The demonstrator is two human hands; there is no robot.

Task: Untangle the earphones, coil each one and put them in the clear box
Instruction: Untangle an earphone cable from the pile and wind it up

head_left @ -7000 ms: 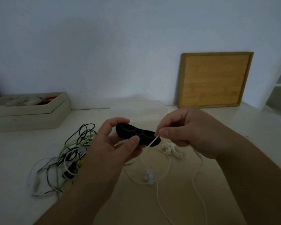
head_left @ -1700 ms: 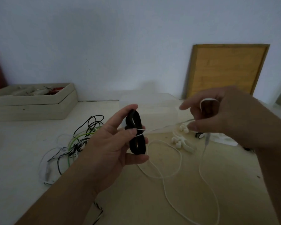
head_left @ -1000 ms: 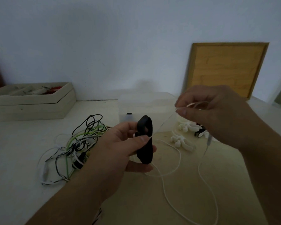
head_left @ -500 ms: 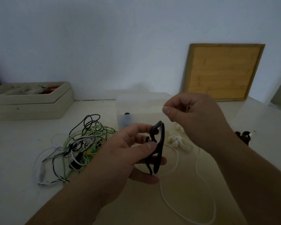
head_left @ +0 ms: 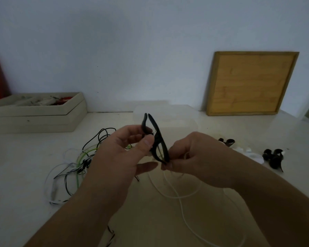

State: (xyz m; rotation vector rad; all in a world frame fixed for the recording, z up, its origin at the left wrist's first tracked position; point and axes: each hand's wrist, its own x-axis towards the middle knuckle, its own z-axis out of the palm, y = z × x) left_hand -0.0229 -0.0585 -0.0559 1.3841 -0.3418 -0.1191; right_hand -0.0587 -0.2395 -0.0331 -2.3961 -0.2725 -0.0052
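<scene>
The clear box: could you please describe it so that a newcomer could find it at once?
Find the wooden board leaning on the back wall at right. Just left of its foot, on the table, stands the clear box, behind the black winder. Unlike the opaque beige tray far left, it is see-through.

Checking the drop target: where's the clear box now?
Head view, centre: the clear box sits by the back wall, between the beige tray on the left and the wooden board on the right.
</scene>
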